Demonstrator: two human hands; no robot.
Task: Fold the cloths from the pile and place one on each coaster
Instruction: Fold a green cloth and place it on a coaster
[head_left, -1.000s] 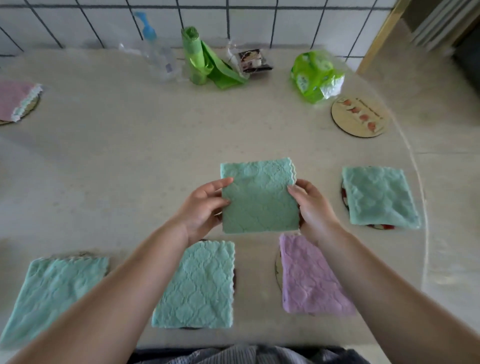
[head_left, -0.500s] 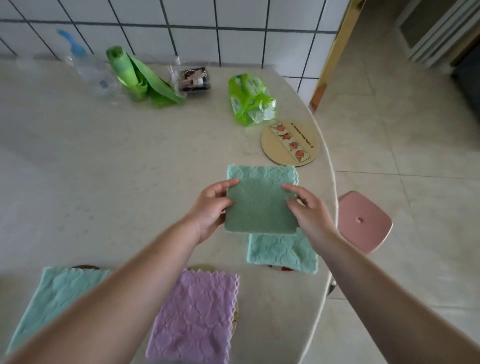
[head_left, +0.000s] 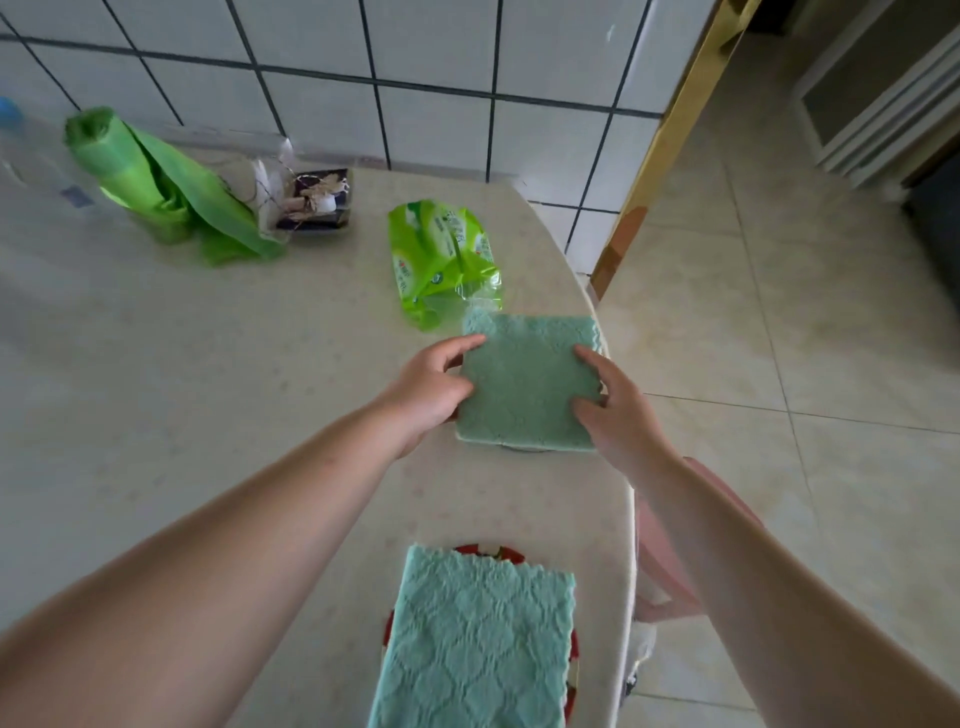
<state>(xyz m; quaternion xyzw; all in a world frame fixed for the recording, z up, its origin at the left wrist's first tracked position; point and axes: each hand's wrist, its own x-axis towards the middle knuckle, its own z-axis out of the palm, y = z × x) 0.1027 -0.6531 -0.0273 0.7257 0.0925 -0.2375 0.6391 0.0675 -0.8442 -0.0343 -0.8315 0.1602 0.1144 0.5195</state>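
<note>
Folded teal terry cloth square (head_left: 527, 384) pinched flat between my left hand (head_left: 427, 391) and right hand (head_left: 621, 415) at the table's (head_left: 182, 364) right edge, coaster (head_left: 523, 449) peeking just under its near edge.

Both hands — left (head_left: 426, 387), right (head_left: 621, 410) — hold a folded green cloth (head_left: 524, 384) at its sides. Another cloth (head_left: 475, 639) covers a nearer coaster (head_left: 511, 555).

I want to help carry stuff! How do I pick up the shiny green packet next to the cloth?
Grab the green packet around its fat middle, hand coming down from above. It lies flat on the table, and its crinkly near end looks loose and slippery. The folded cloth crowds that end, so approach from the wall side.
</note>
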